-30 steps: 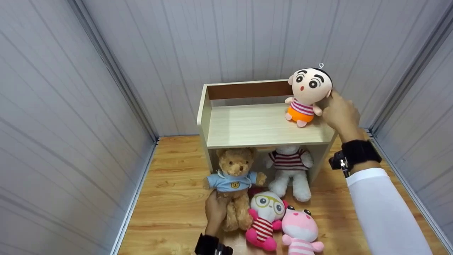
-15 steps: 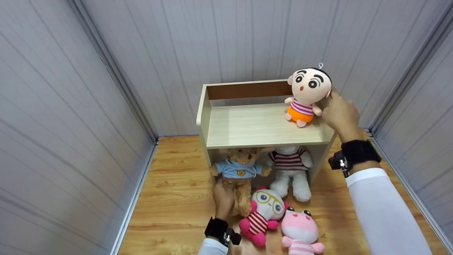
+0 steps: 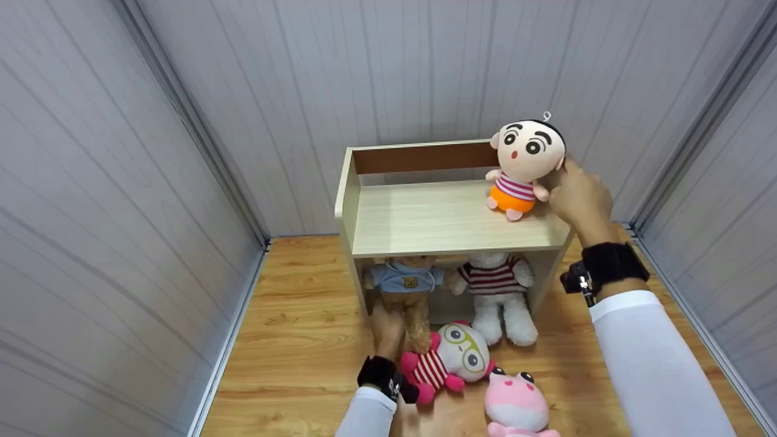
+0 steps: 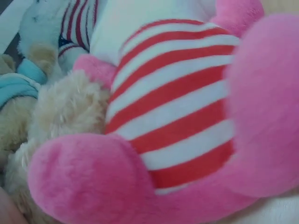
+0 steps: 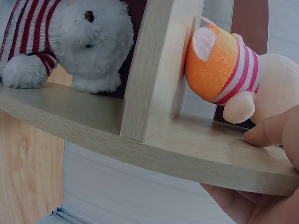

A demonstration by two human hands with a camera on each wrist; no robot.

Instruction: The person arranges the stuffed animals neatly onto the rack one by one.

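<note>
A big-headed doll (image 3: pixel 528 159) in a striped top and orange pants (image 5: pixel 218 64) sits on the right end of the wooden shelf's top (image 3: pixel 446 220). My right hand (image 3: pixel 578 195) holds its head from behind, the thumb (image 5: pixel 270 130) near the shelf's side wall. On the floor, my left hand (image 3: pixel 388 329) grips the legs of a brown teddy bear (image 3: pixel 403 284) in a blue shirt. The bear stands in the shelf's lower left opening. In the left wrist view a pink striped doll (image 4: pixel 180 126) fills the frame, with the bear's fur (image 4: pixel 65 109) beside it.
A white bear in a striped shirt (image 3: pixel 498 290) sits in the lower right opening. The pink doll with glasses (image 3: pixel 454 359) lies on its side by my left wrist, and a pink pig doll (image 3: pixel 516 402) stands in front. Grey walls close in on three sides of the wooden floor (image 3: pixel 297 340).
My left hand has pushed the teddy bear back under the shelf. The glasses doll tipped over to the left. The right hand and its doll barely moved.
</note>
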